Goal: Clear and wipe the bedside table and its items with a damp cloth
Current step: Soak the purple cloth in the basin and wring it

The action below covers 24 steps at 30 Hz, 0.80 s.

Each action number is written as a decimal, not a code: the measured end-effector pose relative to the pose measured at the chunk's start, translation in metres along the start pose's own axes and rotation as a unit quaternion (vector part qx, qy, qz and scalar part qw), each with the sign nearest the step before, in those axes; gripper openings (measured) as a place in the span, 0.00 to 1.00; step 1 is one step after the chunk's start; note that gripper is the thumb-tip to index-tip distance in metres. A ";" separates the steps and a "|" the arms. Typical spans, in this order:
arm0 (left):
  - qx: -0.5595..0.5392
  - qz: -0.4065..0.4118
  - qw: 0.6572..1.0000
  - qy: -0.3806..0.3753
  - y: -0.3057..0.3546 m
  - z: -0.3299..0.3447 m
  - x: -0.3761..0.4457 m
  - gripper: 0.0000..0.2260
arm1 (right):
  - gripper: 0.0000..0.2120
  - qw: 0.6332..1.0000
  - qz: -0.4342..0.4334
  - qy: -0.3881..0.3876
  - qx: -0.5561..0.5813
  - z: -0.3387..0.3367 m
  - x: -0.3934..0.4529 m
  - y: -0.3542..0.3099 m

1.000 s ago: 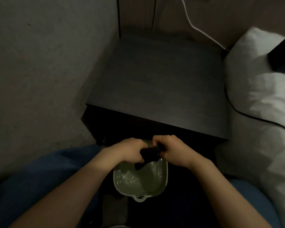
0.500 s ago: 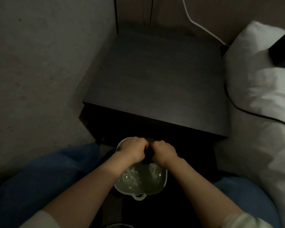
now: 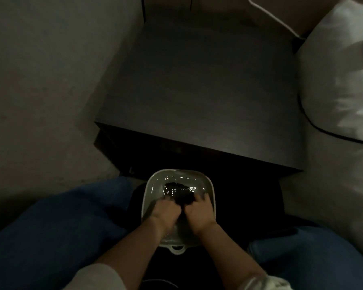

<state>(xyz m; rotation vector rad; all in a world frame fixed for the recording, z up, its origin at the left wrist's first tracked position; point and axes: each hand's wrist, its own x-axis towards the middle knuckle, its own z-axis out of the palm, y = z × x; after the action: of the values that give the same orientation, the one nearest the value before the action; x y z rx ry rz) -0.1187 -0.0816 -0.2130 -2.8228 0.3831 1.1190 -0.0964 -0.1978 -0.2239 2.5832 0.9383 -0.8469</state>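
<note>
- Where the pale, square water-filled basin (image 3: 211,189) sits between the knees, left hand (image 3: 166,212) and right hand (image 3: 199,212), side by side, clutch the dark soaked cloth (image 3: 181,194).
- Judgement: cloth limp, heavy, dripping; bunch it whole, wring firmly.
- Beyond the hands: dark wooden bedside table (image 3: 208,91).

Both forearms are stretched forward and drawn together, the left hand (image 3: 166,210) and right hand (image 3: 199,211) set knuckle to knuckle, fingers curled around a dark cloth (image 3: 179,192) gripped between them.
</note>
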 end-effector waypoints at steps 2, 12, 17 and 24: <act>-0.010 -0.010 1.000 0.006 0.001 0.007 0.003 0.15 | 0.12 1.000 0.010 0.002 0.012 -0.001 0.001 0.000; -0.290 -0.154 0.944 0.032 -0.020 -0.019 0.000 0.12 | 0.12 0.935 0.094 -0.057 0.337 -0.055 0.002 0.020; -0.448 -0.102 0.888 -0.029 -0.031 -0.049 -0.015 0.10 | 0.11 0.907 0.061 -0.062 0.411 -0.086 -0.009 0.026; -0.515 -0.034 0.853 0.079 -0.033 -0.073 -0.049 0.12 | 0.14 0.881 0.055 -0.013 0.470 -0.103 -0.037 0.037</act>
<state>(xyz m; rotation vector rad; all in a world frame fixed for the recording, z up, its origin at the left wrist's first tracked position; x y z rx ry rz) -0.0960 -0.0519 -0.1274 -3.7801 -0.4901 1.3586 -0.0506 -0.2004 -0.1177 3.3302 0.3738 -1.5995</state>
